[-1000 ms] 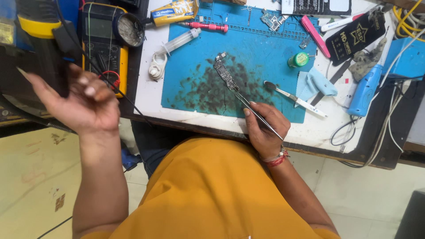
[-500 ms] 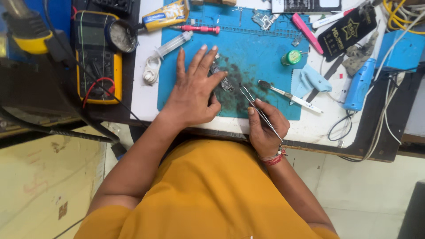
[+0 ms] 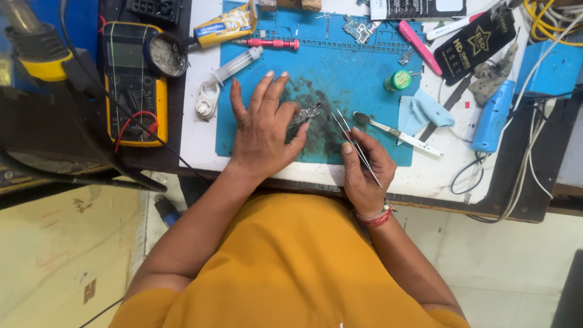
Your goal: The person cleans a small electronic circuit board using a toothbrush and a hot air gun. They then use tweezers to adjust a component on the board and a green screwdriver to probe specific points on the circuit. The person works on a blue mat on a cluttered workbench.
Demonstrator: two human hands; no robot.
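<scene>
At frame centre the left hand [image 3: 262, 136] lies flat on the blue mat [image 3: 358, 67], fingers pinning a small dark circuit board [image 3: 303, 115]. Just right, the right hand [image 3: 362, 167] pinches silver tweezers [image 3: 352, 141]

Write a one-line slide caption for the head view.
Left hand steadies a small circuit board on a blue mat; right hand holds tweezers.

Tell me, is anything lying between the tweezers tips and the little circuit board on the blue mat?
Nothing visible. The tweezers in the right hand point toward the circuit board under the left hand, with only bare, sooty blue mat between.
</scene>
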